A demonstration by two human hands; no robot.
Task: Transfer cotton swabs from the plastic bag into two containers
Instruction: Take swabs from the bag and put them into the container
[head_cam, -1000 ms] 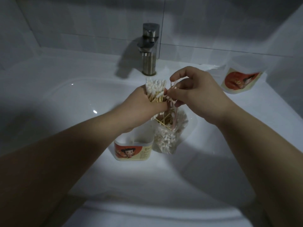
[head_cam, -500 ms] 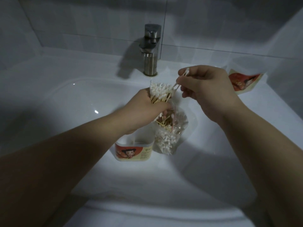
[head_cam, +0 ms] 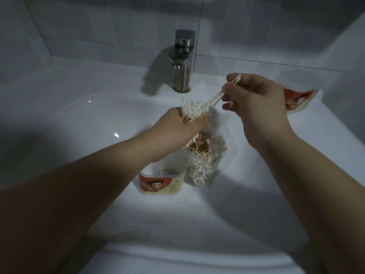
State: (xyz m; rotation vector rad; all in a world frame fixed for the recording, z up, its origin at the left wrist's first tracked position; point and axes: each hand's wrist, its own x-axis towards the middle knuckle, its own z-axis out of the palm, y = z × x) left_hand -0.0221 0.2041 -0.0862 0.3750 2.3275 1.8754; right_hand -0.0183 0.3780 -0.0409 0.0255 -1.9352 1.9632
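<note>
1. Left hand (head_cam: pixel 177 133) is clamped around a thick bundle of cotton swabs (head_cam: pixel 194 110), white tips fanning up out of the fist, wooden stems poking through the grip
2. Right hand (head_cam: pixel 254 101) is up and to the right of that bundle, thumb and forefinger pinched on a couple of loose swabs (head_cam: pixel 217 95); their lower tips reach down to touch or nearly touch the top of the bundle, the upper tips stick out above the knuckles
3. Right under the left hand sits the plastic bag (head_cam: pixel 205 161), clear, open at the top, a jumble of swabs inside, tips packed white at the bottom
4. Touching the bag's left side is the container (head_cam: pixel 162 184), a pale tub with an orange cartoon label; the left wrist hangs over its opening, so what is inside I cannot tell
5. A second labelled container (head_cam: pixel 298 101) lies behind the right hand on the ledge, partly hidden
6. All of it sits in a white sink (head_cam: pixel 79 119); bag and tub stand in the basin itself
7. Steel faucet (head_cam: pixel 182 60) stands at the back edge, grey wall tiles (head_cam: pixel 98 26) behind, light dim with heavy shadow at the edges
</note>
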